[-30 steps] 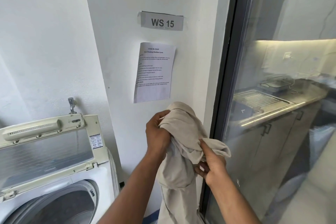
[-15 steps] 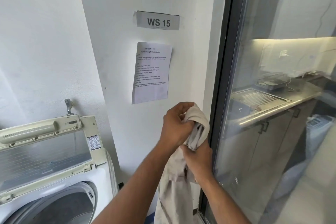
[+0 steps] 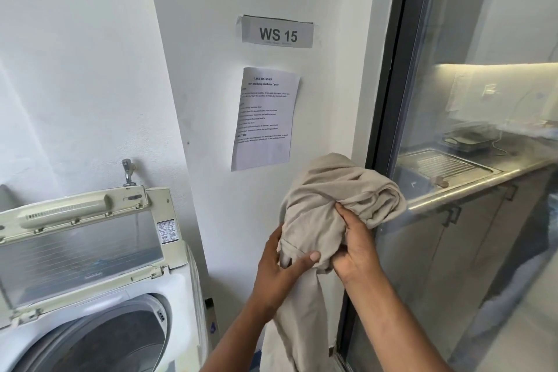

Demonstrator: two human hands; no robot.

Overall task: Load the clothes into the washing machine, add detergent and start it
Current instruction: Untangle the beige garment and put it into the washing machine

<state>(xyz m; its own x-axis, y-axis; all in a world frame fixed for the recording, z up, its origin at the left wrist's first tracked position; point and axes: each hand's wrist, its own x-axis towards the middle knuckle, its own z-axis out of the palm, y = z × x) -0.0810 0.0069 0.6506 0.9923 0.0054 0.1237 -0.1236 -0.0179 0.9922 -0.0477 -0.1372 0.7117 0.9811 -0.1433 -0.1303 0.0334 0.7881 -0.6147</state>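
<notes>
Since the earlier frame, more cloth [image 3: 329, 199] has been bunched above the fingers of both closed hands, left [image 3: 280, 272] and right [image 3: 357, 254], probably to fit the drum [image 3: 120, 344].

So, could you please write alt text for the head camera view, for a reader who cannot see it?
Two bare hands, left hand and right hand, bunch a beige garment in front of a white wall. At lower left stands a top-loading washing machine with its lid raised; a sign above reads "WS 15".
</notes>
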